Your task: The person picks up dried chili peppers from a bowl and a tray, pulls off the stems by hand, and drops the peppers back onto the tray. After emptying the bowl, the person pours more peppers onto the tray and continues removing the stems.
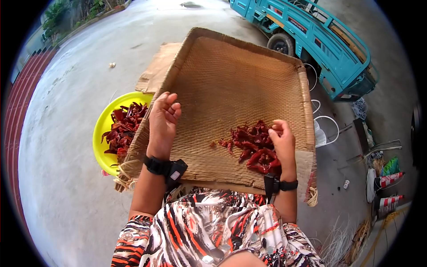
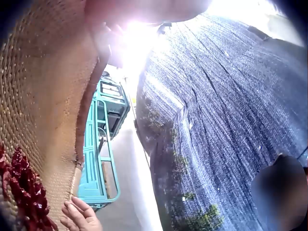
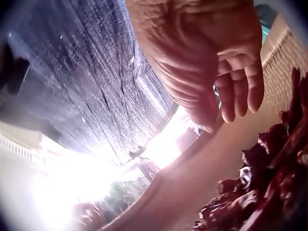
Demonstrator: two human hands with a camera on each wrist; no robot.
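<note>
A large woven basket tray [image 1: 231, 84] lies in front of the person's lap. Dried red chili peppers [image 1: 255, 147] are heaped at its near right, with small flecks beside them. My right hand [image 1: 284, 144] hovers at the right edge of this heap; in the right wrist view its fingers [image 3: 240, 89] hang relaxed and hold nothing. Over the tray's left side is my left hand [image 1: 163, 124], raised with loosely bent fingers and nothing in them. Left of the tray, partly hidden under its rim, a yellow basin [image 1: 98, 138] holds more dried red chili peppers [image 1: 122, 133].
Flattened cardboard [image 1: 155, 69] lies behind the tray's left side. A turquoise cargo tricycle [image 1: 311, 40] stands at the back right. On the right are a white bucket [image 1: 320, 135], red-and-white striped cones [image 1: 391, 179] and loose strands [image 1: 340, 242]. Red steps [image 1: 26, 98] run along the far left.
</note>
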